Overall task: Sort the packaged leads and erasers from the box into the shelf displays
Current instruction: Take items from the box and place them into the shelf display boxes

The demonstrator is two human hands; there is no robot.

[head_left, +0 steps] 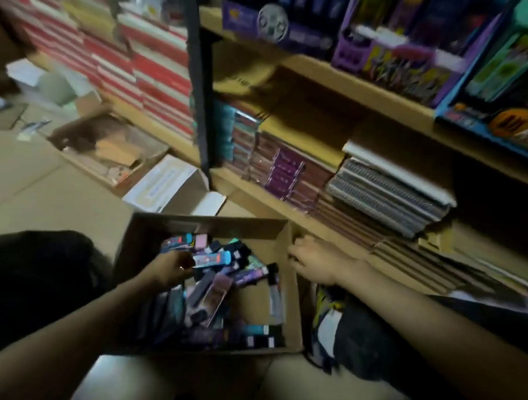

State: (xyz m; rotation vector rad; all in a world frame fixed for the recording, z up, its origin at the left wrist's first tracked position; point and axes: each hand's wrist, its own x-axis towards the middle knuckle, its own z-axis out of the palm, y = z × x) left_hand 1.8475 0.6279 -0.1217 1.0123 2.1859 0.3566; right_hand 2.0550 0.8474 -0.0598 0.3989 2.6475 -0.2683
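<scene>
1. The box (pixel 294 297) was set on the floor, just beside the shelf's (pixel 256 201) bottom edge, probably for short reaches.
2. A blue pack (pixel 214 258) was pinched by the left hand (pixel 172 268) over the box's far-left part, likely chosen for sorting.
3. The right hand (pixel 311 258) was kept at the box's right rim, maybe steadying it; its grip couldn't be told because of blur.
4. Other packs (pixel 219 302) were left heaped inside the box.

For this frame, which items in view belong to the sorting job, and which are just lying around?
Job: cardboard box, loose packets inside it, blue packet gripped by the left hand, right hand at the box's right wall, purple shelf displays.

Lying about: red notebook stacks, spiral notebooks, white open box, box of cardboard scraps.
</scene>
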